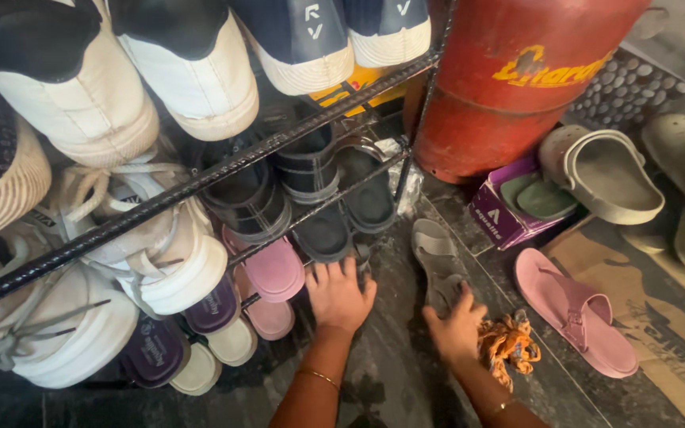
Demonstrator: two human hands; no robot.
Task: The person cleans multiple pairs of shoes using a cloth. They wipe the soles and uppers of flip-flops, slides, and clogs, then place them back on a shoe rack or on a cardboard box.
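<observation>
1. I see my left hand flat on the dark floor at the foot of the shoe rack, fingers spread apart and pressed against the toe of a black sandal on the lowest shelf; they clamp on nothing.
2. That black sandal lies just above my fingertips, its long axis running from the rack's back toward me, toe pointing at my hand.
3. My right hand rests on the near end of a grey sandal lying on the floor just right of the rack.
4. The right fingers curl over that end; I cannot tell whether they truly grip it or only press down.
5. The grey sandal stretches away from my hand, its long axis running up the view and tilted slightly left, the far end pointing toward the red cylinder.
6. An orange-brown cloth sits bunched against the right side of my right hand, touching it.
7. A pink sandal lies on the floor further right, apart from both hands, slanting down to the right.
8. Pink slippers sit on the low shelf just left of my left hand.
</observation>
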